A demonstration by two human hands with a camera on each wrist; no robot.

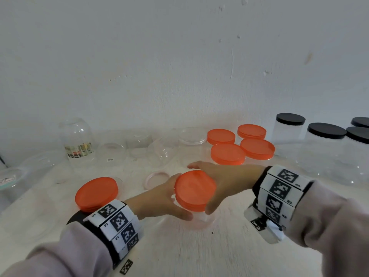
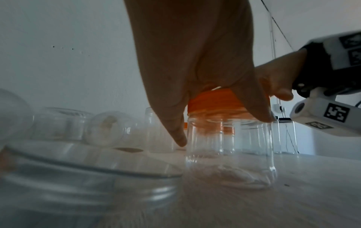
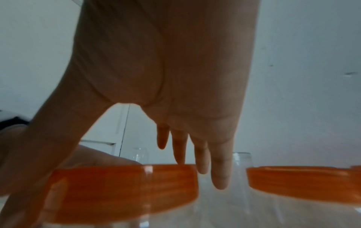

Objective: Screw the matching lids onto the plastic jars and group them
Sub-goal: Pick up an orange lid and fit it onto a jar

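A pale wood-grain worktop (image 1: 199,256) meets a white wall (image 1: 179,56) marked with small scuffs. There are six orange lids in all: the four back orange lids (image 1: 227,153) grouped together, the left orange lid (image 1: 96,193), and the centre orange lid (image 1: 194,189) on the clear jar (image 2: 230,154) mid-worktop. Four black-lidded jars (image 1: 326,130) stand far right. The left hand (image 1: 157,198) grips the clear jar at its neck. The right hand (image 1: 225,180) spans the centre orange lid, fingers straight and relaxed

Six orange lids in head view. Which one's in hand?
The front-centre lid, atop the clear jar gripped by the left hand, right hand beside it. Another lid sits further left; four lids cluster at the back.
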